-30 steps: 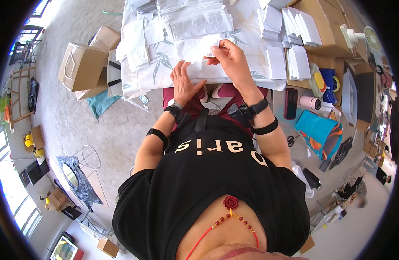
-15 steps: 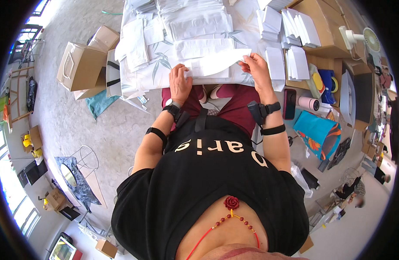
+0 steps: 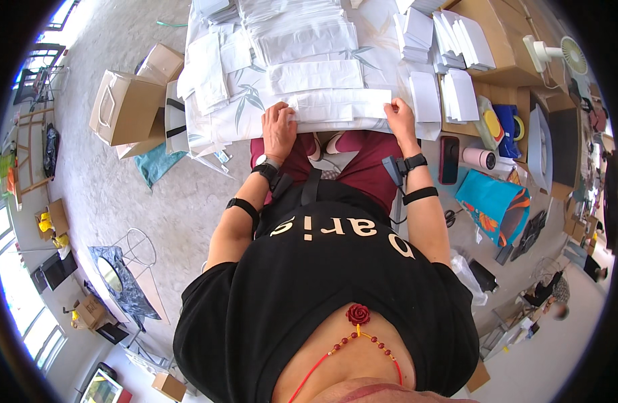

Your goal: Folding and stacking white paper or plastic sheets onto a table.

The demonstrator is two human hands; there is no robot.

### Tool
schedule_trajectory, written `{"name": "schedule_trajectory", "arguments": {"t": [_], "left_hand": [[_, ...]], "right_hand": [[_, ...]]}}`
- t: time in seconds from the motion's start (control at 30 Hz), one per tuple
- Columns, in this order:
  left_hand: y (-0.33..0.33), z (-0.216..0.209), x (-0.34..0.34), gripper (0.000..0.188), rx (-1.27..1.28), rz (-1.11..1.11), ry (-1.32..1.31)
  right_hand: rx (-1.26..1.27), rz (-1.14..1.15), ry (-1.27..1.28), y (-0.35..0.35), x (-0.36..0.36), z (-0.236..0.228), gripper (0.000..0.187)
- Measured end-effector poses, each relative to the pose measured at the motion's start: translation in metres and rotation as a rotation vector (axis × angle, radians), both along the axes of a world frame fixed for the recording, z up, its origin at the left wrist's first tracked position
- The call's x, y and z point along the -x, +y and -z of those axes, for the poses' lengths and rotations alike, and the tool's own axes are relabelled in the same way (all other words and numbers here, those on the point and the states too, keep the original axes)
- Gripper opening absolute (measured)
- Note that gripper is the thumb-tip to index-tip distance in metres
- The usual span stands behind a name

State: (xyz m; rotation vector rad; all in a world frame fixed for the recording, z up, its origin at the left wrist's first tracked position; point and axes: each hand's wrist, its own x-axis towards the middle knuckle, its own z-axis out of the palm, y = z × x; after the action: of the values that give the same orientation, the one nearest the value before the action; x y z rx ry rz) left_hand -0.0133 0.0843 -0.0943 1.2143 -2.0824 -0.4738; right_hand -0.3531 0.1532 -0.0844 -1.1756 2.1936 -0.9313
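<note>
A long white paper strip (image 3: 372, 104) lies nearly flat near the table's front edge, partly in or under a thin whitish sleeve (image 3: 319, 109); which of the two I cannot tell. My left hand (image 3: 279, 133) sits at the left end, its bent fingers and thumb closed on the sleeve's edge. At the other end, my right hand (image 3: 401, 122) pinches the strip's right edge between thumb and fingers. Just beyond lies another flat white sleeve (image 3: 315, 76), with a layered pile of sleeves (image 3: 305, 40) farther back.
Stacks of folded white card (image 3: 461, 96) stand on the table's right side, and loose white sleeves (image 3: 208, 74) lie at its left. To the right are a phone (image 3: 448, 160), a pink bottle (image 3: 479, 158) and a small fan (image 3: 573, 56). Cardboard boxes (image 3: 129, 107) stand left.
The strip's raised, curved right part has come down flat. My right hand has lowered slightly with it, still at its right end. My left hand has hardly moved.
</note>
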Motion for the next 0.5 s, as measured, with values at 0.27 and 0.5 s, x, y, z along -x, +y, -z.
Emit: {"name": "schedule_trajectory", "arguments": {"t": [0.27, 0.5], "left_hand": [[0.001, -0.001, 0.001, 0.034, -0.016, 0.004, -0.009], [0.002, -0.003, 0.001, 0.036, -0.02, 0.005, -0.012]], "right_hand": [[0.001, 0.057, 0.027, 0.005, -0.004, 0.0, 0.026], [-0.005, 0.091, 0.052, 0.008, 0.0, 0.01, 0.024]]}}
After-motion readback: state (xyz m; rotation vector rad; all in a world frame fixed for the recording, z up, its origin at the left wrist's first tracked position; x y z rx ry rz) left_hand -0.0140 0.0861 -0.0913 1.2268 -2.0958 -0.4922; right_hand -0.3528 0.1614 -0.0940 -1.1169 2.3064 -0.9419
